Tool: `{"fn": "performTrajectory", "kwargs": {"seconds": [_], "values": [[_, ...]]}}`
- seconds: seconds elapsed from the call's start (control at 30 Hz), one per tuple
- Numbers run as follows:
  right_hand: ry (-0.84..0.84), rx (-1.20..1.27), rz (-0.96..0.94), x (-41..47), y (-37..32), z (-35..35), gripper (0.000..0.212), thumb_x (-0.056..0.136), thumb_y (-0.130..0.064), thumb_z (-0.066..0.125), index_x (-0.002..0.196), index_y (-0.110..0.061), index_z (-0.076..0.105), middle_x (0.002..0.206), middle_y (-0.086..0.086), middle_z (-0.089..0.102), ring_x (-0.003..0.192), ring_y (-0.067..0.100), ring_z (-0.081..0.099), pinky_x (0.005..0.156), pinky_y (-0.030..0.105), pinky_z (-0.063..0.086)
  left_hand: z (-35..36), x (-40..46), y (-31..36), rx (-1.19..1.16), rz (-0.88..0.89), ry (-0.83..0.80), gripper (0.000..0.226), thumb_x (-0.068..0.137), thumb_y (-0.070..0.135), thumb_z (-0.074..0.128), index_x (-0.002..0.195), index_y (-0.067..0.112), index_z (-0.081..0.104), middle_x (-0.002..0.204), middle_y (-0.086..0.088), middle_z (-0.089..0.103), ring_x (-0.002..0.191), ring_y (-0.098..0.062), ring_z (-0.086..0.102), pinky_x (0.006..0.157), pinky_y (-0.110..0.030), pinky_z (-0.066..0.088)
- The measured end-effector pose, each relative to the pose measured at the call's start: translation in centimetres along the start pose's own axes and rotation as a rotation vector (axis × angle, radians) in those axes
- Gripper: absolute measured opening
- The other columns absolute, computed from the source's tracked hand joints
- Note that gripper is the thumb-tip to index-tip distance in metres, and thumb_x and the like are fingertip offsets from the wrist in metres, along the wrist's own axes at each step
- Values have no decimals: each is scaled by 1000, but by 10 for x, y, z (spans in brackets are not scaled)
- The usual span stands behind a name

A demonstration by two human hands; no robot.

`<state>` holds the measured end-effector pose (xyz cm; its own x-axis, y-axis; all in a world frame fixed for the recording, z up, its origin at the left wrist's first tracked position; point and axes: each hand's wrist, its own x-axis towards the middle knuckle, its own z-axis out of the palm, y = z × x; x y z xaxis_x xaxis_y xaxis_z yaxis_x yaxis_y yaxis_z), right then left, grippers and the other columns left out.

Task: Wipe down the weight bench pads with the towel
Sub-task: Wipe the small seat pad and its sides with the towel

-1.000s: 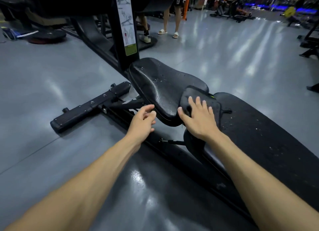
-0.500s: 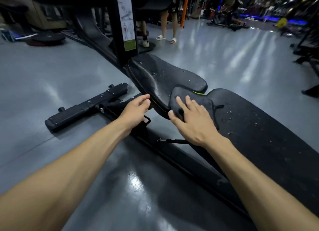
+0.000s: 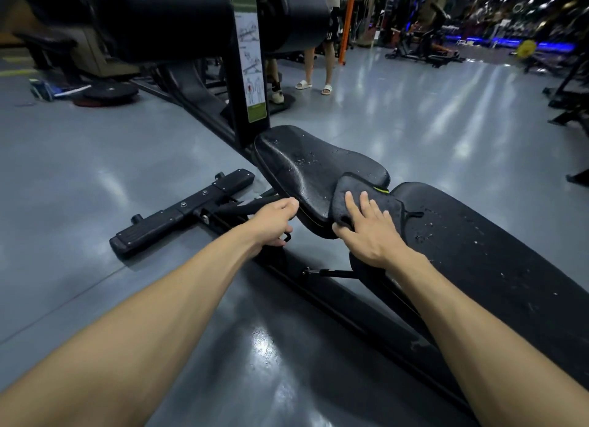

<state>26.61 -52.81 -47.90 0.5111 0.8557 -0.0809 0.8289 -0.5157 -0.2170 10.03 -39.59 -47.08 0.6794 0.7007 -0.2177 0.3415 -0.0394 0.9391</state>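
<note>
The black seat pad [image 3: 309,165], dotted with water drops, tilts up in front of the long black back pad [image 3: 484,254]. A dark towel [image 3: 349,187] with a yellow-green tag lies over the seat pad's near end, at the gap between the two pads. My right hand [image 3: 373,232] presses flat on the towel with straight fingers, its thumb at the towel's near edge. Beside the seat pad's left edge, my left hand [image 3: 274,222] has its fingers curled round a black handle [image 3: 287,237] under the seat.
The bench's black foot bar [image 3: 178,213] sticks out left over the grey floor. An upright post with an instruction label [image 3: 251,60] and roller pads [image 3: 178,15] rises behind the seat. A person in white slippers [image 3: 314,85] stands beyond. Other machines stand at far right.
My left hand has gone from open beside the seat to curled round the handle below it. My right hand has slid the towel a little toward the seat's near left edge.
</note>
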Motion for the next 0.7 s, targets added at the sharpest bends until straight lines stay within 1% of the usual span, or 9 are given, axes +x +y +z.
{"fn": "performTrajectory", "kwargs": {"seconds": [0.1,0.17,0.27,0.33,0.4,0.47,0.57,0.63,0.7], "values": [[-30,9,-23,-13,5,-1,75,105,-56,28,163,-26,-8,170,12,-14,158,28,-10,125,47,-4,-1,-5,7,35,-37,8,41,106,45,38,142,29,50,138,8,55,109,-16,63,83,-34,57],[-32,-39,-63,-22,6,0,74,105,-57,25,162,-27,-9,170,12,-12,158,28,-9,126,47,-3,-2,-6,12,35,-58,20,38,106,44,38,136,29,55,136,7,58,103,-15,63,78,-31,55],[-29,-116,-127,-29,8,3,73,104,-58,24,161,-31,-12,170,10,-16,157,28,-12,127,48,-3,-9,9,13,64,-41,52,31,105,41,39,124,30,61,133,6,60,101,-15,63,77,-31,55],[-9,-132,-157,-29,8,3,73,104,-58,25,161,-33,-14,169,7,-20,157,27,-15,127,47,-4,-17,21,9,100,-6,62,33,105,42,38,118,29,66,128,5,64,101,-14,64,80,-32,54],[21,-142,-202,-12,1,7,74,104,-58,27,160,-34,-15,168,6,-24,156,28,-18,127,47,-6,-27,37,1,110,19,59,37,106,44,36,114,28,69,120,4,69,98,-13,65,85,-35,55],[65,-124,-231,18,-11,10,76,103,-60,29,160,-36,-16,168,6,-24,155,28,-21,126,48,-8,-35,50,-4,91,36,38,40,107,46,36,111,27,71,114,4,73,98,-13,68,87,-36,56],[90,-31,-178,66,-25,4,75,102,-62,29,161,-38,-11,169,4,-21,156,25,-21,125,48,-12,-52,65,-7,47,18,-28,44,107,47,35,113,24,71,109,5,77,100,-14,71,87,-36,56],[106,-20,-135,83,-29,-2,73,102,-62,28,161,-38,-9,170,5,-19,156,24,-19,125,47,-12,-67,72,-8,29,3,-68,44,106,49,36,114,23,71,111,7,76,100,-14,72,87,-37,57],[134,-43,-115,79,-34,-1,74,103,-60,27,161,-34,-11,170,8,-18,156,27,-19,125,48,-12,-81,78,-9,22,-20,-61,43,106,49,38,115,24,71,116,7,74,101,-16,72,86,-37,58]]}}
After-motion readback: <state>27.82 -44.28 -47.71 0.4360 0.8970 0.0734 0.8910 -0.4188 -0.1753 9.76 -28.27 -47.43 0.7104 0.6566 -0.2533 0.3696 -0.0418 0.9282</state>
